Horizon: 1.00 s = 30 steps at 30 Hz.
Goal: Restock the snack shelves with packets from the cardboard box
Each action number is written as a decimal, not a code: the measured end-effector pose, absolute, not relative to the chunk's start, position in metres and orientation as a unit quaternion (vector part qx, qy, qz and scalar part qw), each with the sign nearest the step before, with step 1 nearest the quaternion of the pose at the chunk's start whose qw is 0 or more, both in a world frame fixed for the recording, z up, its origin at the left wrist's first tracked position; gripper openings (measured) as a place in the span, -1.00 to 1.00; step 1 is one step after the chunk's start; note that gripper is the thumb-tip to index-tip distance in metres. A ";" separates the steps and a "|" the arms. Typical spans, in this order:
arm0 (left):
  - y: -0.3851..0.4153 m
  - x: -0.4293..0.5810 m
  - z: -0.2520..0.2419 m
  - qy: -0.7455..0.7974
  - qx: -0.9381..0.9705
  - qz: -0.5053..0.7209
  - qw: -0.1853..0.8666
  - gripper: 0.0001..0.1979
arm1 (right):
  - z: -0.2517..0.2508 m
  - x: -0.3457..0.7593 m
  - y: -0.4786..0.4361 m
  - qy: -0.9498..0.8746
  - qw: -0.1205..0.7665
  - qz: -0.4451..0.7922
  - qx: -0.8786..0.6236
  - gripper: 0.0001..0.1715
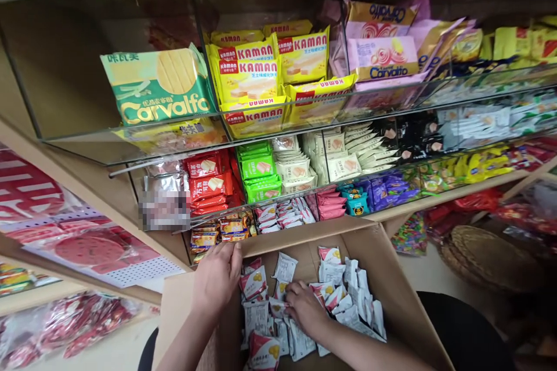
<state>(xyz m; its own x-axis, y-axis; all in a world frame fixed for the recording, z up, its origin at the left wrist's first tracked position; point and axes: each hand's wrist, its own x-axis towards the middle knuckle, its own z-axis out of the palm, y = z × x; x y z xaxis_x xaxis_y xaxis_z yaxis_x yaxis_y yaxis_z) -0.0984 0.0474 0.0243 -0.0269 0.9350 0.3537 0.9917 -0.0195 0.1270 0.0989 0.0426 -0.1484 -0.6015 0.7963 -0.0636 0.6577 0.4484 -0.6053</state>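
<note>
An open cardboard box (352, 236) stands below the shelves, with many small silver, white and red snack packets (346, 290) loose inside. My left hand (217, 275) is at the box's far left corner, its fingers curled over the rim just below the lowest shelf. Inside the box, my right hand (304, 307) bends its fingers onto a snack packet (278, 307) in the middle of the pile. The fingertips are partly hidden among the packets. Orange snack packets (232, 226) sit on the shelf just beyond my left hand.
Shelves with clear front panels hold green wafer packs (163, 90), yellow wafer packs (248, 75), red packets (209, 185) and purple packets (387, 190). Red bagged goods (93, 249) fill a side rack at left. Round woven trays (487, 255) lie at right.
</note>
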 end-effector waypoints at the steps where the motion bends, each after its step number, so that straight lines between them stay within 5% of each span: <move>1: 0.047 -0.099 0.025 -0.693 -0.693 -0.179 0.084 -0.70 | -0.145 0.099 0.045 -0.840 0.120 0.303 -0.433 -0.87; 5: 0.028 -0.093 0.024 -0.612 -0.734 -0.281 0.085 -0.82 | -0.117 0.109 0.049 -0.800 0.213 0.325 -0.457 -0.83; 8: 0.004 -0.072 0.011 -0.541 -0.760 -0.360 0.025 -0.69 | -0.082 0.123 0.042 -0.706 0.313 0.414 -0.482 -0.77; 11: -0.010 -0.045 -0.007 -0.591 -0.696 -0.387 -0.127 -0.57 | -0.050 0.135 0.027 -0.636 0.367 0.510 -0.448 -0.70; 15: -0.009 -0.017 -0.014 -0.633 -0.593 -0.356 -0.347 -0.69 | -0.029 0.138 0.012 -0.621 0.400 0.530 -0.415 -0.70; 30: 0.003 0.008 0.004 -0.618 -0.451 -0.449 -0.461 -0.60 | -0.048 0.123 0.018 -0.400 0.516 0.604 -0.457 -0.57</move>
